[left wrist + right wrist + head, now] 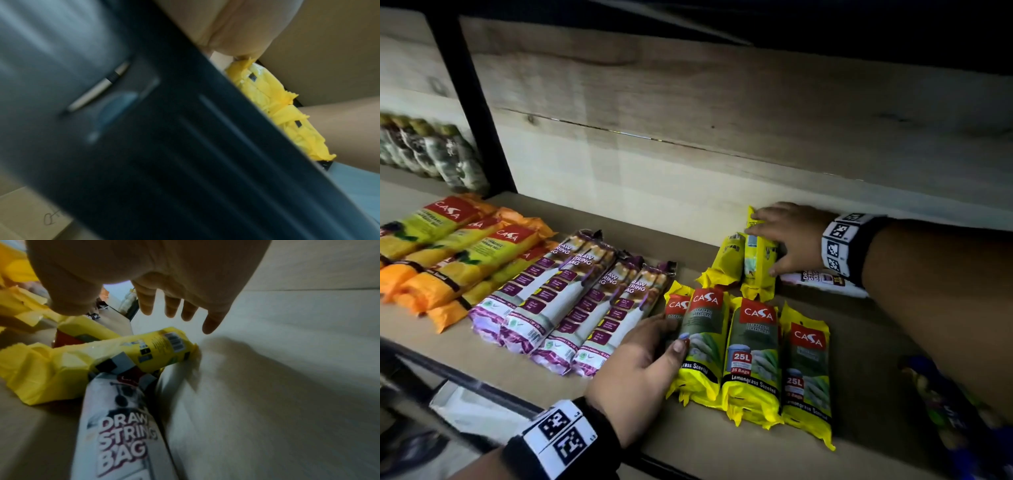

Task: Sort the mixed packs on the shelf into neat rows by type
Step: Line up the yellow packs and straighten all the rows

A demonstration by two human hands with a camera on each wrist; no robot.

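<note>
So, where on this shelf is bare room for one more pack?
Bare wooden shelf board lies in front of the purple-and-white draw string packs and behind them toward the back wall. It is crowded among the yellow plastic packs.

Orange packs [465,257], purple drawstring packs [571,301] and yellow packs [753,356] lie in rows on the shelf [705,442].

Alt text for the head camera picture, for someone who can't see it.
Left hand holds the leftmost lemongrass pack of four at the shelf front; open right hand reaches over a yellow pack behind. Purple drawstring packs lie in a row to their left.
</note>
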